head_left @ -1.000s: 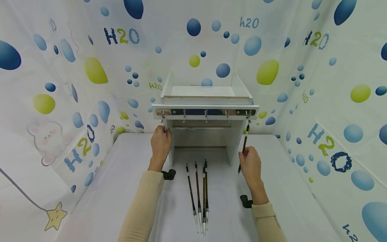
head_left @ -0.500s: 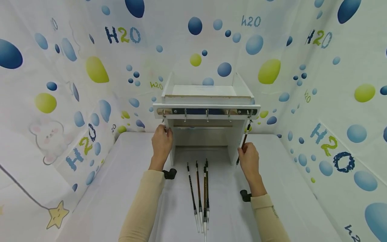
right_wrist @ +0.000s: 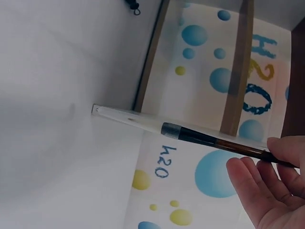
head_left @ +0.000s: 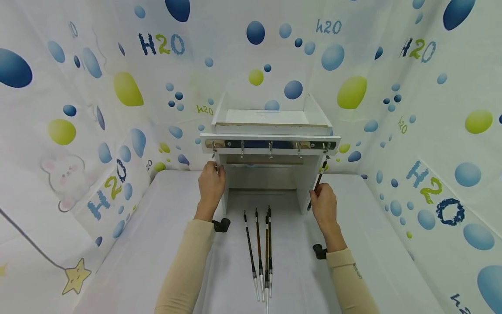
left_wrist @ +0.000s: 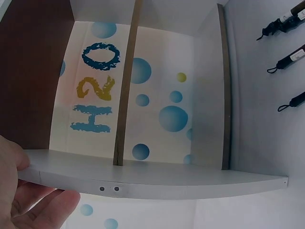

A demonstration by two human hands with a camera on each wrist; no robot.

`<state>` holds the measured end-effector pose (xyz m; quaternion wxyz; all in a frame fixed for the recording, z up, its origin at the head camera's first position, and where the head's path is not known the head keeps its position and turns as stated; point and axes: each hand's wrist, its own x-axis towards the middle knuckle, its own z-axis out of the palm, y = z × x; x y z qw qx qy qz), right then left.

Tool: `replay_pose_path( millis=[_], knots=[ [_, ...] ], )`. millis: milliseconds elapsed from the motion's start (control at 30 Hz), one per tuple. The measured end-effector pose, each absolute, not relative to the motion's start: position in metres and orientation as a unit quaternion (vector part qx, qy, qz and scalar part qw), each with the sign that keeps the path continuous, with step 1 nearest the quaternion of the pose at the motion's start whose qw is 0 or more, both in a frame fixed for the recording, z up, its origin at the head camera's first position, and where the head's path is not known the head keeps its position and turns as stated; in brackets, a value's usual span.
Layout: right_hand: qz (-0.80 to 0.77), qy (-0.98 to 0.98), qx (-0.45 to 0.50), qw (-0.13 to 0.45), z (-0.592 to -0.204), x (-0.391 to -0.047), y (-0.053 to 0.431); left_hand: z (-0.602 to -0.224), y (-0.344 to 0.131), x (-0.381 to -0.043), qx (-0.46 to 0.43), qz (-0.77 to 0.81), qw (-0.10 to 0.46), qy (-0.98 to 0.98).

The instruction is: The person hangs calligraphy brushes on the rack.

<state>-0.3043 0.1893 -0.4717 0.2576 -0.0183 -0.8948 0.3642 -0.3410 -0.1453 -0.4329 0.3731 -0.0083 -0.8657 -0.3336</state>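
A white wooden shelf unit [head_left: 274, 130] stands in the head view, with a shiny hook rail [head_left: 256, 145] across its front. My left hand [head_left: 211, 183] grips the front edge of its left side panel [left_wrist: 152, 183], thumb inside and fingers outside. With thumb and fingers my right hand [head_left: 324, 203] pinches the brown handle of a calligraphy brush [head_left: 319, 178]. The brush's top end is at the rightmost hook [head_left: 327, 148]. Its clear-capped tip [right_wrist: 143, 123] points down along the right side panel. The other hooks, such as the middle hook [head_left: 270, 150], hold nothing.
Several calligraphy brushes [head_left: 259, 255] lie on the white tabletop [head_left: 290, 261] between my arms, loop ends towards the shelf. Behind and at both sides hangs a white sheet [head_left: 219, 26] printed with blue and green dots.
My right hand has moved slightly up and forward, bringing the brush's lower end closer to the shelf's right side. The left hand keeps its grip on the panel. The head view has shifted slightly.
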Motion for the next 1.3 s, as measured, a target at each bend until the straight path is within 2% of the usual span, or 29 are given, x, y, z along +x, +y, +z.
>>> replay_pose_path(
  millis=[867, 1300],
  knots=[
    [0.348, -0.895, -0.023, 0.276, -0.471, -0.300, 0.194, -0.434, -0.144, -0.339, 0.002, -0.331, 0.357, -0.873],
    [0.390, -0.877, -0.041, 0.277, -0.456, -0.279, 0.181, -0.432, -0.145, -0.341, -0.004, -0.332, 0.366, -0.870]
  ],
)
